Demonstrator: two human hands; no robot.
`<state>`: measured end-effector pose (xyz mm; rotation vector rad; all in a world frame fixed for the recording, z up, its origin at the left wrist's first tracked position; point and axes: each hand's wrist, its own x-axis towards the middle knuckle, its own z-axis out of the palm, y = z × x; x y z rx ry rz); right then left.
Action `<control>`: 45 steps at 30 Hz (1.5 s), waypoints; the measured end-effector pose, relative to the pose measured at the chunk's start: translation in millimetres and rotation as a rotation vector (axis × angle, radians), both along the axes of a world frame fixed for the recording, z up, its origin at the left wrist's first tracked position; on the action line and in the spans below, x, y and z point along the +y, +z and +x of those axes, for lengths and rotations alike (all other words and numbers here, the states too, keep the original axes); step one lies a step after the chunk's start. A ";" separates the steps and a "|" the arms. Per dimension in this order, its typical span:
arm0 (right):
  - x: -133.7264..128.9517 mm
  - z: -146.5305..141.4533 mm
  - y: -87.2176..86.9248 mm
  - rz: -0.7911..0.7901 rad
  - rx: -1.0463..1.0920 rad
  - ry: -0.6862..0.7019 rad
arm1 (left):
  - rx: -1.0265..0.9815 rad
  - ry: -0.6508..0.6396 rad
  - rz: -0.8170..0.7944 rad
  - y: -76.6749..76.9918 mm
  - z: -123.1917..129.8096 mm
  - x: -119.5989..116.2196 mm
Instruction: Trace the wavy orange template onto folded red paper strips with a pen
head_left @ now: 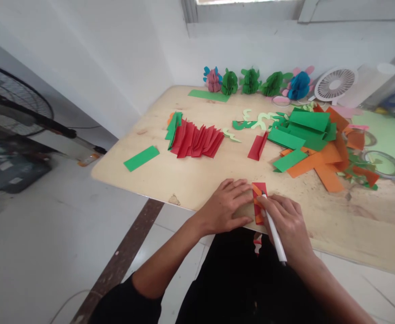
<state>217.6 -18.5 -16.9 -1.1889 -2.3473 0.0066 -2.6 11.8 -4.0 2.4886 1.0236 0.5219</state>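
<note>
Here, the left hand point(229, 204) lay splayed beside the red strip point(255, 207) at the near edge of the table point(184, 182), presumably steadying it, while the right hand point(288, 225) held a white pen point(275, 231) slanted over it, the folded red papers point(195, 139) farther left apparently leaving working room.

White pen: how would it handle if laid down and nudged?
Probably apt to roll: the pen has a slim, seemingly round barrel. Likely light, as it looks about finger-thin and the right hand holds it near one end. Should stay stiff rather than flop, since it sticks out straight beyond the grip.
</note>
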 end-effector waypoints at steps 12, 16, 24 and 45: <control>0.1 0.0 2.0 -0.024 -0.020 0.000 | 0.102 -0.171 0.038 2.0 -13.2 19.0; 1.6 0.7 1.0 -0.008 -0.017 0.006 | 0.086 -0.186 0.044 2.4 -16.3 23.6; 3.5 -5.5 12.6 -0.112 0.113 -0.092 | 0.100 -0.214 0.061 -0.1 -18.3 26.3; 24.3 -20.7 19.5 -0.390 0.356 -0.296 | 0.091 -0.214 0.073 -0.8 -20.6 26.5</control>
